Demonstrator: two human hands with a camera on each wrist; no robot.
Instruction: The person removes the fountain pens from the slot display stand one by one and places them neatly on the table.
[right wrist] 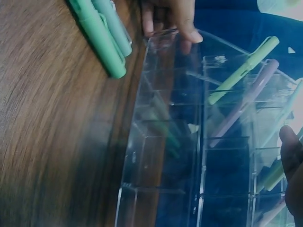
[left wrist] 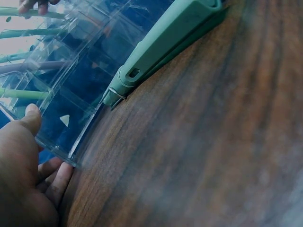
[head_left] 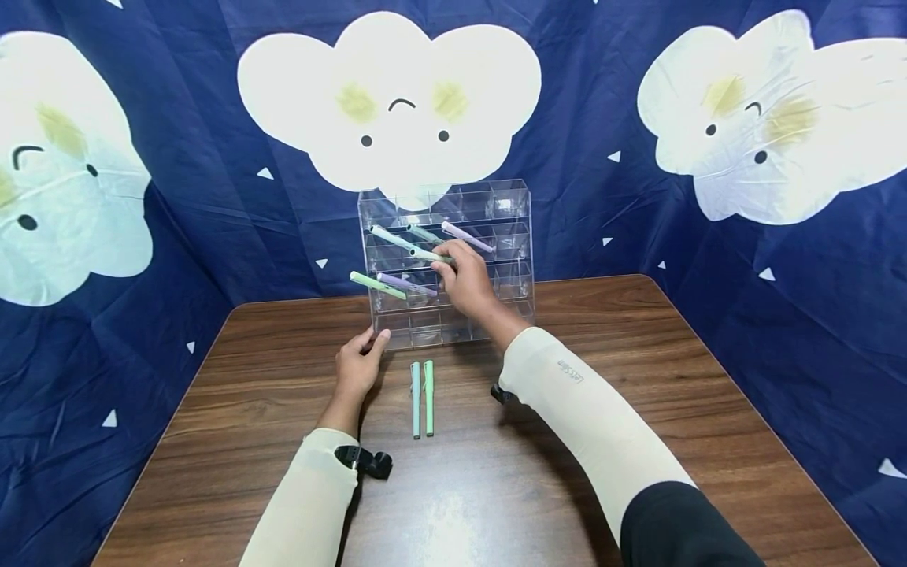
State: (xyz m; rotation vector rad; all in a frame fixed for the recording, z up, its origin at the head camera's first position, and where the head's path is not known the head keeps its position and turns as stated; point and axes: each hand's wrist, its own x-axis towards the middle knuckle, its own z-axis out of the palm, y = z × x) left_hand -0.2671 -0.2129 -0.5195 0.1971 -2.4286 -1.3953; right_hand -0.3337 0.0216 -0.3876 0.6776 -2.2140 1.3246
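Note:
A clear plastic organizer rack with tiers of small compartments stands at the back of the table. My right hand pinches a pale green pen in front of the middle tiers, its far end hidden by the fingers. At the rack's lower left corner, my left hand holds the edge, thumb in front and fingers around the side. Slanted in the upper compartments are a light blue pen, a teal pen and a lilac pen. Lower left, a green pen leans beside a purple pen.
On the wooden table, a blue pen and a bright green pen lie side by side, in front of the rack. A dark blue curtain with white clouds hangs behind and along both sides.

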